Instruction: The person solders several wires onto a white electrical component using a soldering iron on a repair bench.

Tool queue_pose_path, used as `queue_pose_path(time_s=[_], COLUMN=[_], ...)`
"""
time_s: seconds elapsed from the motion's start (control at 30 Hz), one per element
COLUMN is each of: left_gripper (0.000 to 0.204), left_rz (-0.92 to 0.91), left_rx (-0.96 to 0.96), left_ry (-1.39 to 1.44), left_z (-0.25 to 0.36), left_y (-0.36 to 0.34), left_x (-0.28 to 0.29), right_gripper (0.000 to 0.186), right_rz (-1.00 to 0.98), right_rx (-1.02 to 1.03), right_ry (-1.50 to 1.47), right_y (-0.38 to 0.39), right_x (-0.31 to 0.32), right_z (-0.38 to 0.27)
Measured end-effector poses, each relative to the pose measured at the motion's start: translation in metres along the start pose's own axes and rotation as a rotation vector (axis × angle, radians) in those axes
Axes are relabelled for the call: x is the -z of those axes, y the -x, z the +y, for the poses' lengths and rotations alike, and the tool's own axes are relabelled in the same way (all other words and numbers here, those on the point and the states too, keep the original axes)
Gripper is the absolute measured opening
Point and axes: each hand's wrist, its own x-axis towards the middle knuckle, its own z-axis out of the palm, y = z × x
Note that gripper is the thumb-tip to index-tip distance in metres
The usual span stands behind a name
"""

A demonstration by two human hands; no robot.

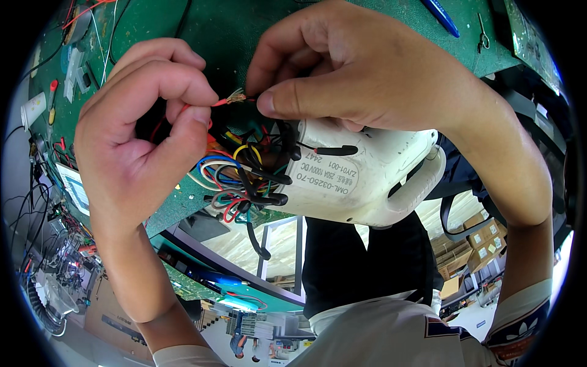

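My left hand (140, 134) pinches a red wire (220, 103) whose end shows bare, splayed copper strands (237, 96). Just right of the strands, my right hand (330, 73) has curled fingers around a thin dark piece, mostly hidden by thumb and fingertips. Below both hands lies a cream-white plastic housing (354, 189) with a curved handle (416, 183). A bundle of coloured wires (226, 171), several tipped with black sleeves (269, 199), spills from its left side.
A blue pen (440, 15), small metal tool (483, 37) and circuit board (532, 49) lie on the green bench (153, 18). Left are a paper cup (33, 110), red-handled tool (54, 92) and tangled cables (49, 275). Cardboard boxes (486, 244) and people (241, 339) appear beyond.
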Motion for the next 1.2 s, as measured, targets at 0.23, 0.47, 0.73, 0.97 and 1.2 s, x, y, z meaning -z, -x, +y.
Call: queue_pose_path(time_s=[0.23,0.47,0.73,0.97,1.2], left_gripper=[0.008,0.009,0.009,0.009,0.009], left_rz=[0.002,0.028,0.031,0.031,0.030], left_rx=[0.017,0.080,0.082,0.073,0.059], left_ry=[0.003,0.011,0.000,-0.016,-0.012], left_z=[0.002,0.004,0.006,0.005,0.004], left_y=[0.000,0.000,-0.001,-0.002,-0.005], left_x=[0.000,-0.002,-0.001,-0.002,-0.002], right_gripper=[0.027,0.032,0.029,0.030,0.032], right_rz=[0.142,0.236,0.224,0.227,0.240], right_rx=[0.045,-0.086,-0.177,-0.227,-0.225], right_ry=[0.197,0.232,0.193,0.175,0.178], right_y=[0.002,-0.007,-0.014,-0.014,-0.012], right_x=[-0.014,-0.013,-0.019,-0.019,-0.017], right_z=[-0.005,0.009,0.004,0.003,0.002])
